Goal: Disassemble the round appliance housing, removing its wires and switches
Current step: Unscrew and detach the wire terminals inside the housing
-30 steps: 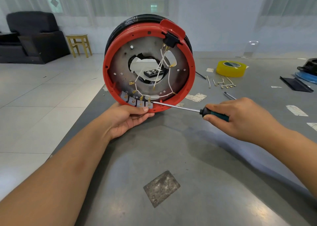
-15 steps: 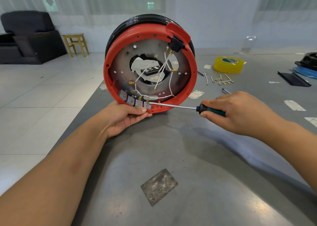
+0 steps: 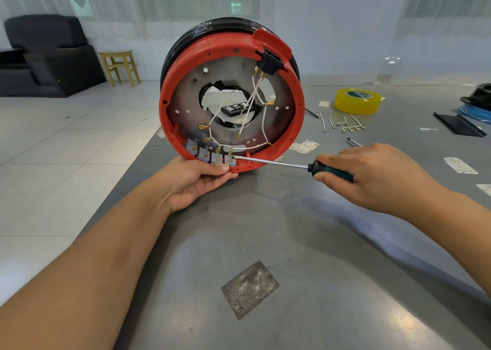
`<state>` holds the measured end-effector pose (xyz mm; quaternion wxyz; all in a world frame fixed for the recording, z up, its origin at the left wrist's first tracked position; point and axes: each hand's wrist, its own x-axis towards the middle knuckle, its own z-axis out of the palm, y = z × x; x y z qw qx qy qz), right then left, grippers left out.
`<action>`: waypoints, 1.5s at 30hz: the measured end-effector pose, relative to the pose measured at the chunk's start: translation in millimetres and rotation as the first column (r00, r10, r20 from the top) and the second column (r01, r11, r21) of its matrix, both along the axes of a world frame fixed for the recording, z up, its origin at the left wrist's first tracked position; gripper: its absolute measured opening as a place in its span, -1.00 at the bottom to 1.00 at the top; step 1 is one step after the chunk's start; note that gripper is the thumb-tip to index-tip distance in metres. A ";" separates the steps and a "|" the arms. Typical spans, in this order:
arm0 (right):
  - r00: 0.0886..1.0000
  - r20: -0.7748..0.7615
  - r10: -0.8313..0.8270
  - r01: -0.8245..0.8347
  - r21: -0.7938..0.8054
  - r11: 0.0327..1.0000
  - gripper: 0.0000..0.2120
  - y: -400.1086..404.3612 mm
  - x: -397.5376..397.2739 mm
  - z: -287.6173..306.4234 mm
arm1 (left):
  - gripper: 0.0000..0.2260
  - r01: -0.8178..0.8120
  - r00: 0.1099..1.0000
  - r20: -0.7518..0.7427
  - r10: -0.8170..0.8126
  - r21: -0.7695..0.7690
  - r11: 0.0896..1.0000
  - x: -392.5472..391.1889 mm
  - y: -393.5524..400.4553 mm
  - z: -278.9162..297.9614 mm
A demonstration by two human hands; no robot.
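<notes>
The left hand (image 3: 195, 182) grips the housing (image 3: 231, 97) rim near the worktop's (image 3: 305, 243) left edge, fingers hidden behind. The right hand (image 3: 377, 175) grips the screwdriver (image 3: 292, 165), its tip hidden among the switches (image 3: 210, 155).

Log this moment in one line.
left hand steadies red round housing | right hand holds screwdriver | tip at rightmost grey switch

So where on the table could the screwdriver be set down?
Bare tabletop lies between the forearms, around the grey patch. Crowded: right of the housing, with loose wires, yellow tape and paper scraps.
</notes>
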<state>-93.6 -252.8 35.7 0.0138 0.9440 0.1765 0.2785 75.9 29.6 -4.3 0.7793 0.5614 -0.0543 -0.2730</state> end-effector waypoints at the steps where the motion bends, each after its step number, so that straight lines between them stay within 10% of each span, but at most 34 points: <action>1: 1.000 -0.001 -0.003 0.003 -0.009 1.000 -0.53 0.3 -0.3 0.2 | -0.60 0.000 1.000 0.000 0.000 0.002 1.000 0.2 0.2 -0.2; 45: 1.000 -0.003 -0.011 0.011 0.084 0.996 -0.53 -12.3 6.1 -23.3 | -0.55 -0.032 0.999 -0.034 0.031 -0.027 0.999 0.2 0.2 1.2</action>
